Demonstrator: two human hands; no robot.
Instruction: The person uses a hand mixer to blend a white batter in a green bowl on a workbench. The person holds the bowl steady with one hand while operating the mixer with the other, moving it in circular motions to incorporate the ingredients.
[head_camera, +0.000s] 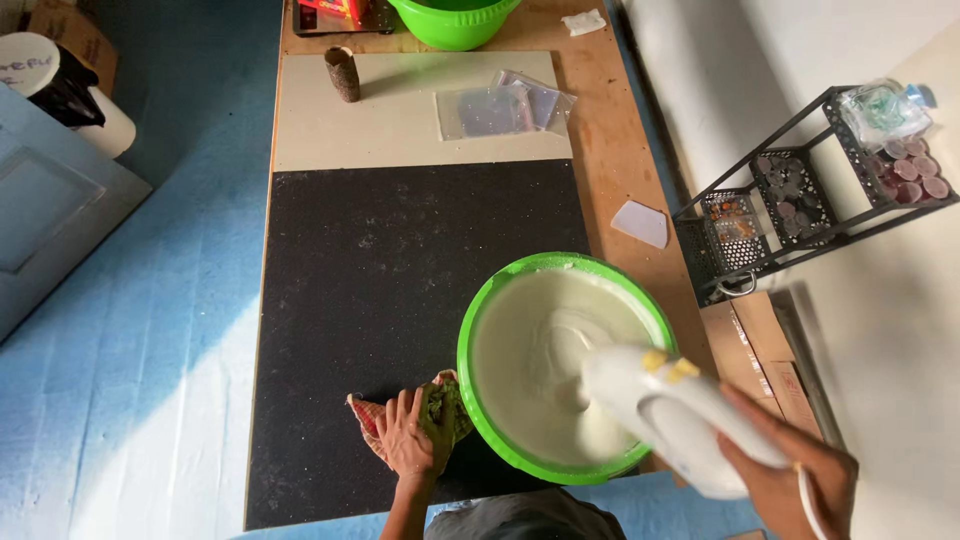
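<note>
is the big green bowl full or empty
Nearly full: pale, creamy batter fills the green bowl close to its rim, with the white hand mixer dipped in.
</note>
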